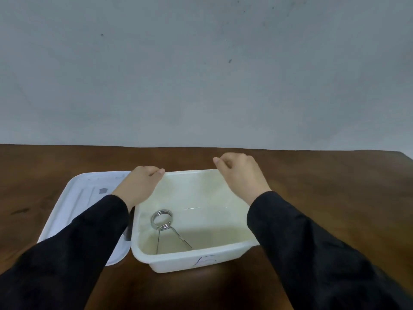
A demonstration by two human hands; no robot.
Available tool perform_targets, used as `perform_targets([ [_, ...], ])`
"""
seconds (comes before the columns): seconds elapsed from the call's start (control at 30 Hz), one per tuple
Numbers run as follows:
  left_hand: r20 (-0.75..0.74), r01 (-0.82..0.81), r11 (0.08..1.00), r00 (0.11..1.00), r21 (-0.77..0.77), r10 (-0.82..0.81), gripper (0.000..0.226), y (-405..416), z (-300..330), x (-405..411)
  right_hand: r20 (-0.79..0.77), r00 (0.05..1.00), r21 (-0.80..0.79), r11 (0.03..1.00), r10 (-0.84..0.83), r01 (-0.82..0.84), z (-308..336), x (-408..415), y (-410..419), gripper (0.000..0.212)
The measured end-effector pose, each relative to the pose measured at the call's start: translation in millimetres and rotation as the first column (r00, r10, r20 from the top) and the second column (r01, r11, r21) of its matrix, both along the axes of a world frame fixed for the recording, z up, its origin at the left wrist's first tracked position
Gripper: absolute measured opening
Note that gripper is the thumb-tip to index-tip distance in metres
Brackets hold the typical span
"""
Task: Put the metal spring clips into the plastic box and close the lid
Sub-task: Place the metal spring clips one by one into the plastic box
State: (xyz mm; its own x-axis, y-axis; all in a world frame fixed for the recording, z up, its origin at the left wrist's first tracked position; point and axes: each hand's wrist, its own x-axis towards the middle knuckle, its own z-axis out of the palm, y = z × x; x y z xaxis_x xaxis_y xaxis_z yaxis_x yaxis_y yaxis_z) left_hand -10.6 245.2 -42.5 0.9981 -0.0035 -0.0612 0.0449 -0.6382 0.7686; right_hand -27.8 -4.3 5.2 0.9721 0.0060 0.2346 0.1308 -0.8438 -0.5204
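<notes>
Spring clip [166, 229], a single one made of bright metal wire, lies on the floor of the open plastic box [190, 259], in its left half and toward the near wall; its coiled ring points away from the person and its two thin legs splay toward the near rim. It is well apart from both hands, neither of which touches it. The left hand [140, 184] rests at the far left corner of the box, its fingers curled together over the rim there, thumb tip lying along the far edge. The right hand [239, 173] is at the far right corner, its fingers curled in loosely with the thumb pointing left; whether it actually grips the rim or only hovers just above it cannot be told. Both arms wear black sleeves [312, 247] that reach in from the near edge, the right one crossing over the right wall of the box. The white lid [76, 202] lies flat on the brown wooden table [335, 186] just to the left of the box, partly covered by the left forearm. A faint pen mark shows on the near outer wall of the box.
</notes>
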Motion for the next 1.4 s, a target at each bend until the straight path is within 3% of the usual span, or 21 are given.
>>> perform_targets([
  [0.07, 0.013, -0.018, 0.999, 1.0, 0.036, 0.017, 0.046, -2, 0, -1, -0.011, 0.991, 0.016, 0.991, -0.134, 0.134, -3, 4, -49, 0.035],
  [0.17, 0.04, -0.033, 0.998, 0.999, 0.045, 0.031, 0.049, -2, 1, -2, -0.185, 0.937, -0.107, 0.954, -0.296, 0.28, -26, 7, -117, 0.03],
  [0.27, 0.03, -0.045, 0.998, 0.999, 0.037, 0.044, 0.05, -4, 2, -3, -0.42, 0.826, -0.26, 0.922, -0.375, 0.287, -67, 4, -164, 0.033],
  [0.37, 0.031, -0.04, 0.999, 0.999, 0.034, 0.039, 0.049, -4, 1, -2, -0.517, 0.752, -0.35, 0.903, -0.409, 0.25, -100, 1, -182, 0.036],
  [0.5, 0.051, -0.034, 0.998, 0.998, 0.05, 0.032, 0.042, -5, 1, -4, -0.502, 0.756, -0.351, 0.898, -0.421, 0.266, -105, 3, -178, 0.037],
  [0.63, 0.024, -0.062, 0.997, 0.998, 0.037, 0.061, 0.05, -5, 1, -4, -0.531, 0.734, -0.404, 0.888, -0.423, 0.22, -110, 6, -179, 0.048],
  [0.83, 0.008, -0.057, 0.998, 0.998, 0.009, 0.057, 0.051, -5, 2, -7, -0.48, 0.765, -0.397, 0.884, -0.43, 0.247, -111, 6, -187, 0.038],
  [0.97, 0.009, -0.046, 0.999, 0.999, 0.0, 0.046, 0.047, -4, 2, -6, -0.342, 0.845, -0.403, 0.877, -0.411, 0.263, -70, 11, -187, 0.027],
  [1.1, 0.014, -0.034, 0.999, 0.999, -0.016, 0.034, 0.041, -3, 1, -6, -0.167, 0.934, -0.349, 0.905, -0.316, 0.243, 12, 12, -164, 0.02],
  [1.2, 0.006, -0.019, 1.0, 1.0, 0.0, 0.019, 0.045, -5, 1, -5, -0.127, 0.985, -0.225, 0.971, -0.113, 0.083, 77, -5, -108, 0.026],
  [1.3, -0.042, 0.014, 0.999, 0.999, -0.039, -0.016, 0.033, 0, 3, -5, -0.196, 0.967, 0.007, 0.986, 0.162, -0.164, 99, -33, -28, 0.011],
  [1.4, -0.158, -0.004, 0.979, 0.987, -0.204, -0.029, 0.032, 10, 2, -5, -0.304, 0.894, -0.047, 0.932, 0.329, -0.359, 66, -34, 37, 0.023],
])
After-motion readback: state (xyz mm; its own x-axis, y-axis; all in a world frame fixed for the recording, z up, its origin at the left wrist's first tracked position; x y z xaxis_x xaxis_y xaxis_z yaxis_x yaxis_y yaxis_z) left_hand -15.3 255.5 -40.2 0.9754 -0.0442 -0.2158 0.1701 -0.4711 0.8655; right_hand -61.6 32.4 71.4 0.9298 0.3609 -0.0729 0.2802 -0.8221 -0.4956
